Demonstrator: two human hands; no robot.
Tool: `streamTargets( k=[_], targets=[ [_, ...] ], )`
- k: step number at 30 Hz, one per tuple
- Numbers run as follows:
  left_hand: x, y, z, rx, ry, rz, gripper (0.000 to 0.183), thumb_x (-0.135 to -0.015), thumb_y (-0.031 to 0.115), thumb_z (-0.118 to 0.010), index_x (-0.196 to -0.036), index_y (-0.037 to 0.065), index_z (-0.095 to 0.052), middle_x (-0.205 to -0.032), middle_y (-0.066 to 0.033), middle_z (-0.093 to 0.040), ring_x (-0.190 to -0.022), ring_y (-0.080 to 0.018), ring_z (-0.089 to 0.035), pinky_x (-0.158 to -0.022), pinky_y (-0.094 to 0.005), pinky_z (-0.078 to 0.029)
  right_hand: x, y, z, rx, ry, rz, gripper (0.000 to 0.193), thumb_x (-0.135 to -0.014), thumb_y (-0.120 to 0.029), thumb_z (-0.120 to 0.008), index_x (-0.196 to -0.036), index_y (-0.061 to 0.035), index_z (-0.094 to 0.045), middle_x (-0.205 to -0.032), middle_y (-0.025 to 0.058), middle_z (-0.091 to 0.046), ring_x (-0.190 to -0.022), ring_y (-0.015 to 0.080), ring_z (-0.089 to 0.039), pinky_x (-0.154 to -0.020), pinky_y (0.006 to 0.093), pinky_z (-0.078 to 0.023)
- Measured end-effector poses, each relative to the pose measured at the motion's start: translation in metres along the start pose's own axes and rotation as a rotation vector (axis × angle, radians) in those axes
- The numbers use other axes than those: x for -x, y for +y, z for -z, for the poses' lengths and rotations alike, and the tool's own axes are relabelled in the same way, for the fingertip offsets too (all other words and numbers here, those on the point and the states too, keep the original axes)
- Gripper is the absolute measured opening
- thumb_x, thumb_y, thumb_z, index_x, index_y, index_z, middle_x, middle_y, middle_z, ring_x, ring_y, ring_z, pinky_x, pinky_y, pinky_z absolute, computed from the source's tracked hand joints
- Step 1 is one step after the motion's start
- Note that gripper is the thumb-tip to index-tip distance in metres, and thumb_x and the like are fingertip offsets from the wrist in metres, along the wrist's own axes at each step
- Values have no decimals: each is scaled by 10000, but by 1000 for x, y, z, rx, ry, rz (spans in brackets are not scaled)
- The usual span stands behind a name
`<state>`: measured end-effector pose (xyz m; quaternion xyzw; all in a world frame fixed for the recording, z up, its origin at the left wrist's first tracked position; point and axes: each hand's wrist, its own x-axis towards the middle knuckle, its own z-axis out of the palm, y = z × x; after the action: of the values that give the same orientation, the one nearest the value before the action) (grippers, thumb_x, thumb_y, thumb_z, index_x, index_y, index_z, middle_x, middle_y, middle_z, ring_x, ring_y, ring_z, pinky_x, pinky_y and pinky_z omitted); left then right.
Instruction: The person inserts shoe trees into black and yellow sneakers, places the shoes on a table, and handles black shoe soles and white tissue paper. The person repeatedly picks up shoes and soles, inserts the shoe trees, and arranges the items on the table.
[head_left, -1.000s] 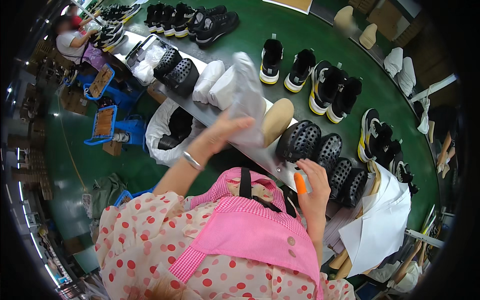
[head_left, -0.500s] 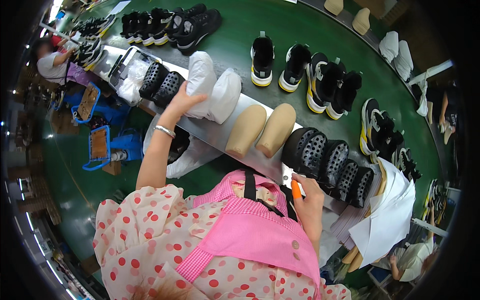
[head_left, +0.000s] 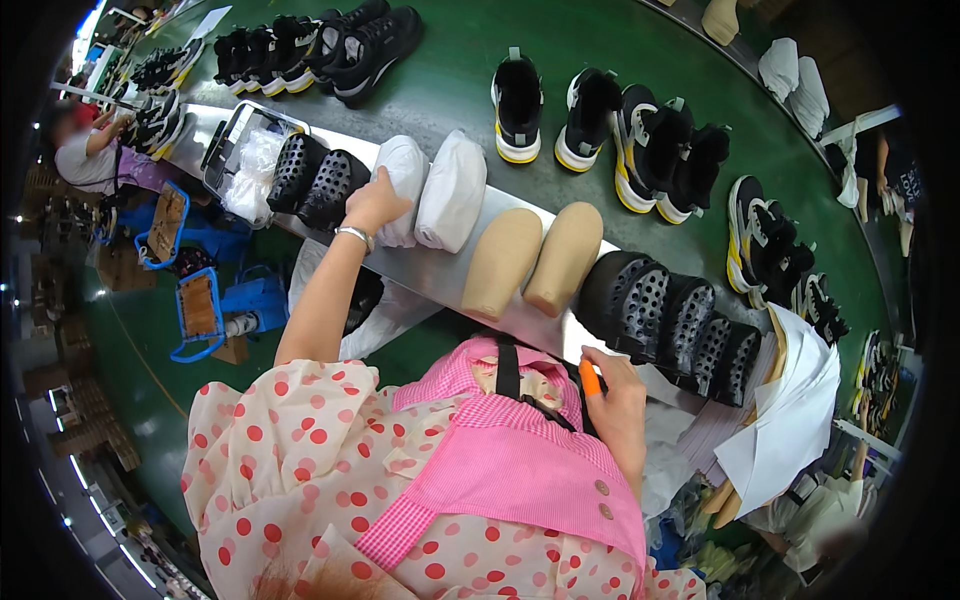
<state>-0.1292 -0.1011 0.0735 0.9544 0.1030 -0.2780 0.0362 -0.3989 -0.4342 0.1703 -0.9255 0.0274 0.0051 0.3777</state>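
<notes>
My left hand (head_left: 378, 207) closes over the near side of a white paper-wrapped, shoe-shaped bundle (head_left: 402, 168), whose lower part it partly hides. A second white bundle (head_left: 452, 195) lies just to the right of it. Close in front of my apron, my right hand (head_left: 619, 398) is closed around a bright orange stick-like tool (head_left: 589, 378); its working end cannot be made out. Between my hands lie two beige shoe-shaped inserts (head_left: 503, 262), side by side on the metal ledge (head_left: 425, 272).
Black perforated shoe forms (head_left: 640, 305) stand right of the inserts, more (head_left: 335, 190) at left beside a tray (head_left: 212, 160) with white wads. Black sneakers with yellow-white soles (head_left: 518, 105) line the green belt (head_left: 445, 90). White paper sheets (head_left: 785, 430) lie at right. Other people work nearby.
The white bundles have shifted and now lie more evenly beside each other. My left hand has turned from a wide thumb-spread hold to a narrower one. My right hand has hardly moved.
</notes>
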Motion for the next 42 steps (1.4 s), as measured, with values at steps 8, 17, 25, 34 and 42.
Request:
streamTargets(
  k=[8, 17, 25, 34, 42],
  targets=[
    [25, -23, 16, -56, 22, -136, 828, -793, 482, -624, -1461, 99, -321, -1129, -241, -645, -947, -398, -663, -822, -473, -527, -5, 1, -9, 35, -20, -24, 215, -825, -66, -658, -1032, -8, -666, -835, 164, -646, -772, 337, -601, -717, 421, -475],
    [31, 8, -43, -146, 33, -81, 917, -818, 464, -648, -1521, 136, -159, -1048, -272, -655, -842, -357, -694, -697, -432, -558, -17, -7, -19, 20, -85, -8, 207, -838, -83, -654, -1030, -7, -660, -819, 165, -639, -757, 340, -598, -722, 420, -470],
    [35, -11, -53, -249, 180, -114, 896, -816, 254, -680, -1531, 157, -148, -1261, -342, -502, -888, -379, -661, -629, -425, -563, -14, -2, -25, 20, -70, -25, 218, -841, -94, -647, -1043, -11, -654, -826, 164, -646, -765, 337, -604, -733, 422, -477],
    [43, 65, -56, -13, 309, -518, 730, -772, 221, -724, -1422, 289, -399, -1519, -154, -285, -941, -412, -608, -764, -463, -550, -3, -3, -26, 70, -97, -39, 233, -829, -108, -659, -1039, -8, -656, -814, 156, -652, -777, 330, -615, -754, 418, -487],
    [82, 23, -89, -24, 206, -528, 725, -763, 161, -722, -1411, 268, -416, -1540, -145, -245, -895, -401, -610, -742, -455, -552, 13, 11, -22, 75, -77, -33, 231, -836, -119, -652, -1034, 1, -659, -812, 162, -656, -788, 323, -620, -743, 415, -487]
  ],
)
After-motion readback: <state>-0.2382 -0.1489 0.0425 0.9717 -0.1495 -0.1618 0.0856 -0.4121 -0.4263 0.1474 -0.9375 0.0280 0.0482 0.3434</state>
